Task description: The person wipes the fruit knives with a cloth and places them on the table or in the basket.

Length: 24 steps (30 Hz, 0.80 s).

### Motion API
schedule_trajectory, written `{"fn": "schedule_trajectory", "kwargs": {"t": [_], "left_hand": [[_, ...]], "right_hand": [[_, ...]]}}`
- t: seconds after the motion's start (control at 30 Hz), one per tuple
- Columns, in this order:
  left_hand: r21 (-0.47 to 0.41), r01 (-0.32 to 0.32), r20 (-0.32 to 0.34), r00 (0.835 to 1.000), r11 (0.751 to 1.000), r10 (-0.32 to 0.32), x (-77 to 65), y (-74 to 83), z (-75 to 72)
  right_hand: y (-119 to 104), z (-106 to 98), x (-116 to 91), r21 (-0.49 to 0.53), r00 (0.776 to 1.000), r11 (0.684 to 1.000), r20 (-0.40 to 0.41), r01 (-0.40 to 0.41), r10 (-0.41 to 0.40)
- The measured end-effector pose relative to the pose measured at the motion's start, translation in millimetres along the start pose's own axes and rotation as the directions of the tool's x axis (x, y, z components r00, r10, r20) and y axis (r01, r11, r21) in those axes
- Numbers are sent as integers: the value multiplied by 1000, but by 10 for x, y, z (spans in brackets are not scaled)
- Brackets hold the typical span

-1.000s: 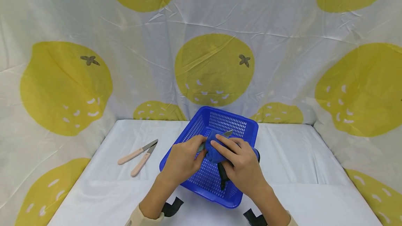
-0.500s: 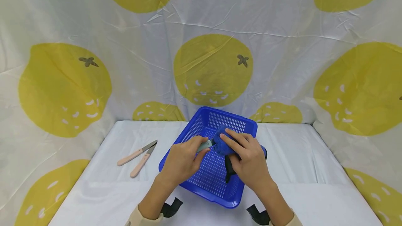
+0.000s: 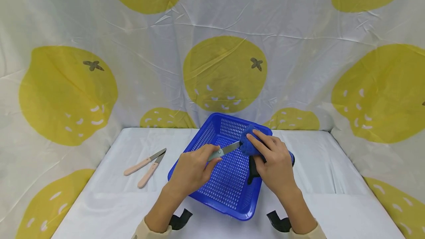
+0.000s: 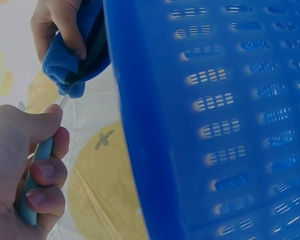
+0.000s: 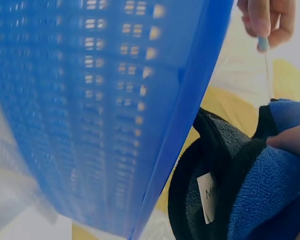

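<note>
My left hand grips a small knife by its pale blue-green handle, with the blade pointing right. In my right hand is a blue towelling cloth with black edging, folded and pinched around the blade's tip end. That tip is hidden in the cloth. A dark, loose part of the cloth hangs below the right hand, and the right wrist view shows a white label on it. Both hands are above a blue plastic basket.
Two knives with pink handles lie on the white-covered table to the left of the basket, one pink knife behind the other pink knife, their blade tips close together. A curtain with yellow fruit print hangs behind the table.
My right hand and the cloth have moved right and slightly up. The blade, earlier mostly covered with its tip sticking out, now shows between handle and cloth. The left hand has barely moved.
</note>
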<state>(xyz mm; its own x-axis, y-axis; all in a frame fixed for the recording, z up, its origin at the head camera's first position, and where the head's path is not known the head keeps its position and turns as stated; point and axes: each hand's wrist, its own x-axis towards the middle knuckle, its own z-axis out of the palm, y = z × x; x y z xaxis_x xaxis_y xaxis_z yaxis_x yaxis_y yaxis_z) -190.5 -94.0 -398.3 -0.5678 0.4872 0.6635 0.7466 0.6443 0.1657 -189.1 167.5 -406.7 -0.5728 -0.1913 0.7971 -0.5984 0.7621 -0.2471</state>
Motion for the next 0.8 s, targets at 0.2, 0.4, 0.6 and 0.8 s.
{"fn": "schedule_trajectory", "kwargs": {"t": [0.2,0.4,0.6,0.8], "left_hand": [[-54,-8,-27,1000,999,6,-3,-27,3],[-79,1,-36,999,997,-4,-6,-56,6],[-71,22,-31,999,997,-25,7,-39,-16],[-61,18,-41,999,998,-21,13,-23,-16]], "right_hand": [[107,-30,9,-9,994,1000,-105,-9,8],[38,-54,40,54,986,998,-167,17,-8],[-162,-26,46,75,991,994,-110,84,-76],[-335,48,5,88,988,985,-48,151,-147]]}}
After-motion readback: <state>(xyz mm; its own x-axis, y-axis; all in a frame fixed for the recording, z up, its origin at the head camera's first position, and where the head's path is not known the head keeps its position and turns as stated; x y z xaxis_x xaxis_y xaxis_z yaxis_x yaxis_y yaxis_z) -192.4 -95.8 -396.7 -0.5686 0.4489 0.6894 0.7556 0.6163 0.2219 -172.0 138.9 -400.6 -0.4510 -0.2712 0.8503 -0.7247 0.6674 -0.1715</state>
